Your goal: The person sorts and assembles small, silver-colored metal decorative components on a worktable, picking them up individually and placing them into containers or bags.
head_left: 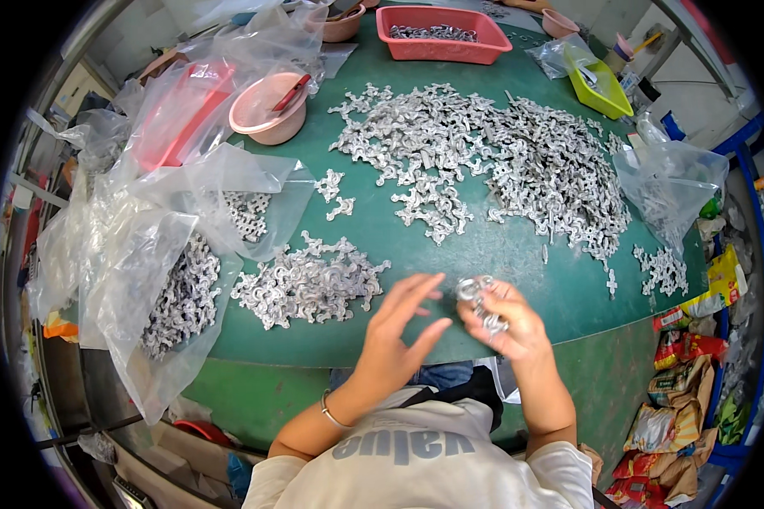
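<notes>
My right hand is closed round a few small silver metal parts, held just above the near edge of the green table. Beside it my left hand has its fingers apart and holds nothing, slightly smeared by motion. Left of that hand lies a pile of silver metal parts. A much larger heap of similar parts spreads over the middle and right of the table. The exact kind of the held parts is too small to make out.
An open clear plastic bag of metal parts lies at the left. Behind it stand a pink bowl and a red tray. A yellow-green basket and another clear bag are at the right. The green table carries them.
</notes>
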Demonstrator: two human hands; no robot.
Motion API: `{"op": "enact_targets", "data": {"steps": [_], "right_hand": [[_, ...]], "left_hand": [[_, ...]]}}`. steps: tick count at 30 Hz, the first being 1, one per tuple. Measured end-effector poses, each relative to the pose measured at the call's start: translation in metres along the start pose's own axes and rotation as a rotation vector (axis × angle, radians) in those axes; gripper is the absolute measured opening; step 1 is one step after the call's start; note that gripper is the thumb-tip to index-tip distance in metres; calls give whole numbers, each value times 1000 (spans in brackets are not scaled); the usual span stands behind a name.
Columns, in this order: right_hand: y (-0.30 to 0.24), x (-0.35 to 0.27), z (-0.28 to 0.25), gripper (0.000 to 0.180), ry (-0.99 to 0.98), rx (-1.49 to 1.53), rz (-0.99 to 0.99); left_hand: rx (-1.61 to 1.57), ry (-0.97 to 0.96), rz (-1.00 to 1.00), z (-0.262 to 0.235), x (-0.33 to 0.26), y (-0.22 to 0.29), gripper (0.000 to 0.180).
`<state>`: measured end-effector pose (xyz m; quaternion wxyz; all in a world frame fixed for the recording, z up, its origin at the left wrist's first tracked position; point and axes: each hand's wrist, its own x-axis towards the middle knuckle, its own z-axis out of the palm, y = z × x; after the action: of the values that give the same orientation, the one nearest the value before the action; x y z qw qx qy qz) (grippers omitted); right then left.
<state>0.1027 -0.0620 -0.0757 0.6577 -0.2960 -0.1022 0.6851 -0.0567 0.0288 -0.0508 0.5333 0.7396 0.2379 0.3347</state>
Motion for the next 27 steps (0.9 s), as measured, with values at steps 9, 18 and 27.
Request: {"op": "enact_targets", "data": {"steps": [9, 18, 27], "right_hand": [[9, -21, 38, 30, 252, -545, -316], [10, -41, 52, 20, 339, -939, -521], [-8, -9, 22, 27, 413, -1291, -402]], "left_hand": [[-233, -41, -61, 1, -6, 1, 27], [-413, -86, -81, -5, -9, 9, 20], [364, 238, 115, -45, 0, -10, 14]]}}
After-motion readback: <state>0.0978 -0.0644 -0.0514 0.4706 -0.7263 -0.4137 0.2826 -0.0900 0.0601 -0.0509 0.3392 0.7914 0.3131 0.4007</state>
